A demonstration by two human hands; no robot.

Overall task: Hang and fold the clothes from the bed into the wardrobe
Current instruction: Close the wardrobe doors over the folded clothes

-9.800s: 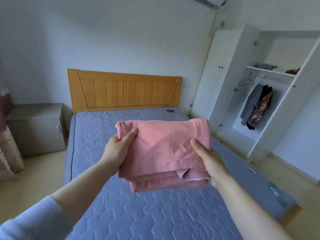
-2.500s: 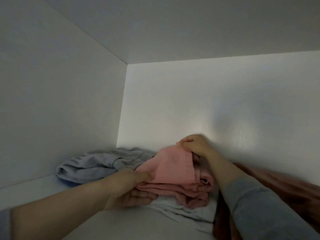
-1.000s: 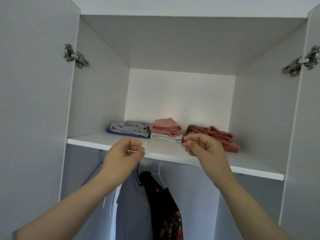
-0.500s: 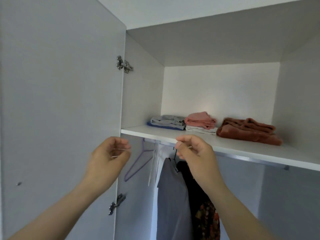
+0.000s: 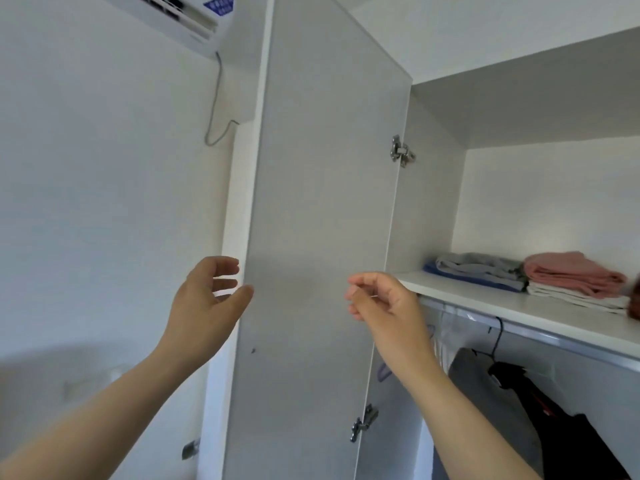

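step: likely shutting wardrobe door (image 5: 322, 202) | left hand (image 5: 204, 306): fingers loosely wide at its edge, contact unclear | right hand (image 5: 388, 306): loosely curled, empty | advice: grip edge firmly, swing slowly

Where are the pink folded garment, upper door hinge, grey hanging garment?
pink folded garment (image 5: 571, 273), head view, top fold
upper door hinge (image 5: 401, 155), head view, metal body
grey hanging garment (image 5: 491, 410), head view, front panel
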